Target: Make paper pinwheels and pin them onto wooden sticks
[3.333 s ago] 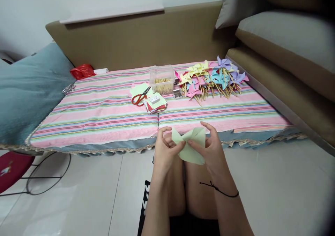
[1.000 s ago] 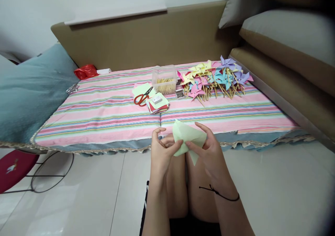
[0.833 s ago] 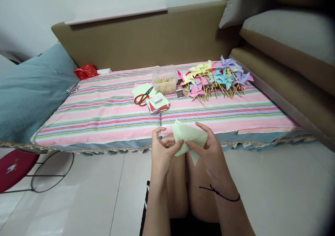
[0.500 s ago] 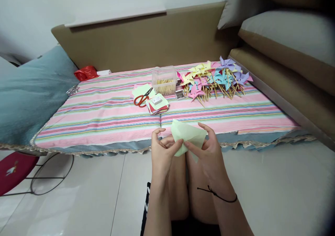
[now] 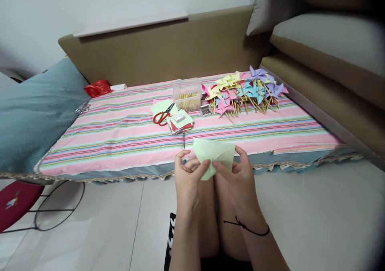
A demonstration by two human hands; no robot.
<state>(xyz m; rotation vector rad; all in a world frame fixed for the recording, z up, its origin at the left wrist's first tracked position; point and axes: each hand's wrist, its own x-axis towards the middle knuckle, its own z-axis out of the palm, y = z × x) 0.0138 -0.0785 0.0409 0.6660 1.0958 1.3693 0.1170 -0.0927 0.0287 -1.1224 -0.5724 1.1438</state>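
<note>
A pale green sheet of paper (image 5: 215, 152), creased and partly folded, is held between both hands above my knees. My left hand (image 5: 189, 174) pinches its lower left part, thumb on the near face and fingers behind. My right hand (image 5: 237, 172) grips the right side, its thumb pressed close to the left thumb. The fingers behind the paper are partly hidden. Beyond the hands lies a stack of coloured paper squares (image 5: 182, 127) with a small white box (image 5: 179, 118) on top. Red-handled scissors (image 5: 162, 116) rest beside it on light green sheets (image 5: 164, 106).
A clear plastic box (image 5: 187, 87) of thin wooden sticks stands on the striped cloth (image 5: 114, 134). Right of it is a small open box of pins (image 5: 205, 110) and a heap of paper pinwheels (image 5: 246, 90). A red bag (image 5: 98, 88) lies far left; a red stool (image 5: 21, 203) stands on the floor.
The paper has tilted flatter and moved slightly left, and the flap that hung below on the right no longer shows. Both hands keep their pinch; the camera view has shifted a little.
</note>
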